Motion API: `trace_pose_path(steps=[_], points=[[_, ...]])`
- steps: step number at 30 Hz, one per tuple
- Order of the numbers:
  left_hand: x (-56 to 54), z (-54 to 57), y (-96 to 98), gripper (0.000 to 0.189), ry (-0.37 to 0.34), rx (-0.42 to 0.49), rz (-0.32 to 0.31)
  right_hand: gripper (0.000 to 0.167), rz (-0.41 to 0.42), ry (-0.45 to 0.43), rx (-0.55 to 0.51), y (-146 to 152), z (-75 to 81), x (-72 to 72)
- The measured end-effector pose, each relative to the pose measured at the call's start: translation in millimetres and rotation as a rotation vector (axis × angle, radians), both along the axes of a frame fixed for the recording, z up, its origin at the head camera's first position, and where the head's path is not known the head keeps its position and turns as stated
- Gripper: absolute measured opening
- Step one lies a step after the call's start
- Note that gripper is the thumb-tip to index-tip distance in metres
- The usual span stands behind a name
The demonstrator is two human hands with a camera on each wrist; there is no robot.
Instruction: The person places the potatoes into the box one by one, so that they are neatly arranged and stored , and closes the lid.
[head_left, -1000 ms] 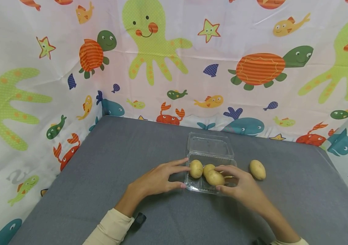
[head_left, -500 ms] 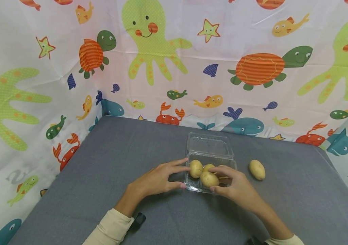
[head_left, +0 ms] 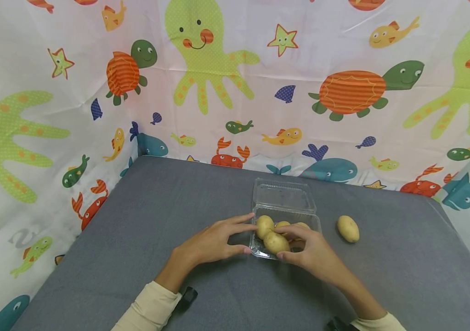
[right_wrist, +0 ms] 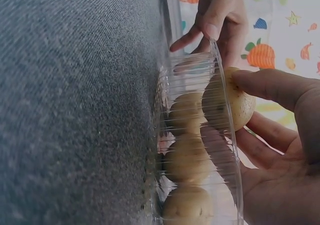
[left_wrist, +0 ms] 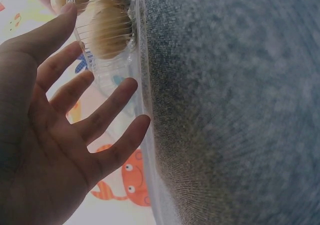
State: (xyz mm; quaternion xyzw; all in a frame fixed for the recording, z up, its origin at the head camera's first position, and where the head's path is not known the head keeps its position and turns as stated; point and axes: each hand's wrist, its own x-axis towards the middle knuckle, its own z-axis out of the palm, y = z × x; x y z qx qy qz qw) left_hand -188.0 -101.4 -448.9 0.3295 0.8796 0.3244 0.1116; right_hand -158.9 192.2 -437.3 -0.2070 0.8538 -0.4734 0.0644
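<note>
A clear plastic clamshell container (head_left: 258, 249) stands on the grey table with its hinged lid (head_left: 284, 195) laid back. My right hand (head_left: 313, 253) grips a potato (head_left: 276, 242) between thumb and fingers, over the front of the container. In the right wrist view this potato (right_wrist: 235, 102) is level with the rim, above three others (right_wrist: 187, 160) on the bottom. My left hand (head_left: 214, 241) is at the container's left side, thumb and fingers spread. The left wrist view has the thumb tip right at the rim and the other fingers (left_wrist: 112, 107) extended along the side wall.
A loose potato (head_left: 348, 229) lies on the table to the right of the container. Behind the table (head_left: 168, 193) hangs a curtain (head_left: 226, 55) printed with sea animals, which also runs along the left and right sides.
My right hand has moved left with the potato, bringing it from the middle of the container to just in front of the leftmost potato. The left hand has stayed in place.
</note>
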Motion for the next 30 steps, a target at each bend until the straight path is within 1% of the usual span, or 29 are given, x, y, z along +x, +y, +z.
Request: trace_pose_path(steps=[10, 21, 30], points=[[0.2, 0.6, 0.1, 0.062, 0.009, 0.001, -0.007, 0.052, 0.005, 0.017, -0.010, -4.3, -4.3, -1.9], [0.3, 0.1, -0.8, 0.063, 0.005, -0.004, -0.004, 0.053, 0.032, -0.029, 0.013, -7.2, -4.0, -3.9], [0.0, 0.4, -0.9, 0.063, -0.001, -0.006, -0.002, 0.051, 0.067, -0.040, 0.025, -7.8, -4.1, -6.2]])
